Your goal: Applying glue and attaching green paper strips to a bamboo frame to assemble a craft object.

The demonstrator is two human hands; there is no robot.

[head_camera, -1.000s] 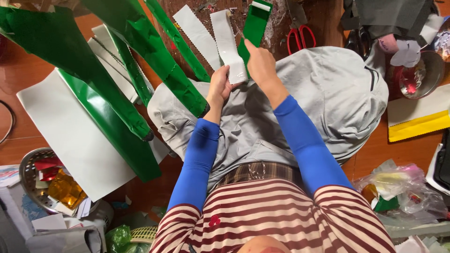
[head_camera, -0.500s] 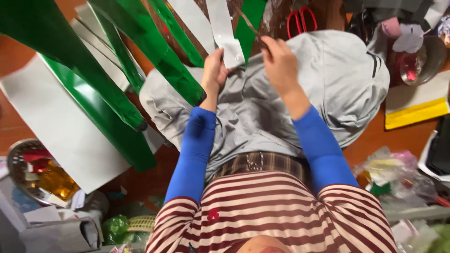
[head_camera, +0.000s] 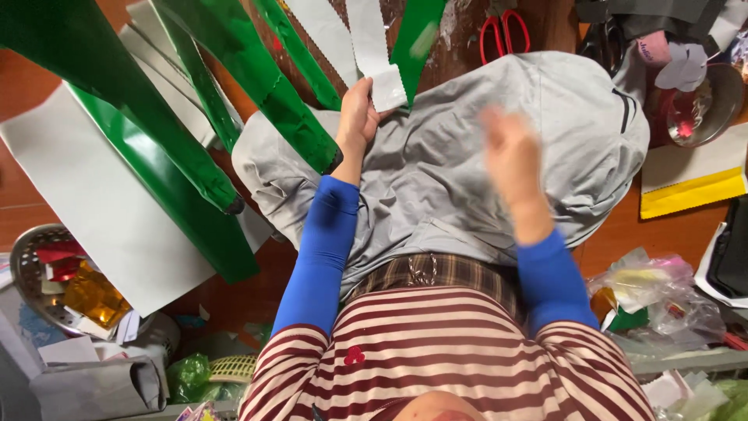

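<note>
Pinching the lower end of one white, zigzag-edged paper strip [head_camera: 374, 58] at upper centre, the left hand [head_camera: 358, 117] has its grip shut on it above the grey cloth [head_camera: 467, 156]. Blurred, the right hand [head_camera: 510, 156] hovers right of centre, apparently empty; its grip cannot be told. One pair of red-handled scissors [head_camera: 505, 33] lies above.

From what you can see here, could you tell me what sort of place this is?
Probably a home craft workspace: shiny green foil strips lie beside red-handled scissors, with paper scraps in a metal bowl on the floor.
</note>
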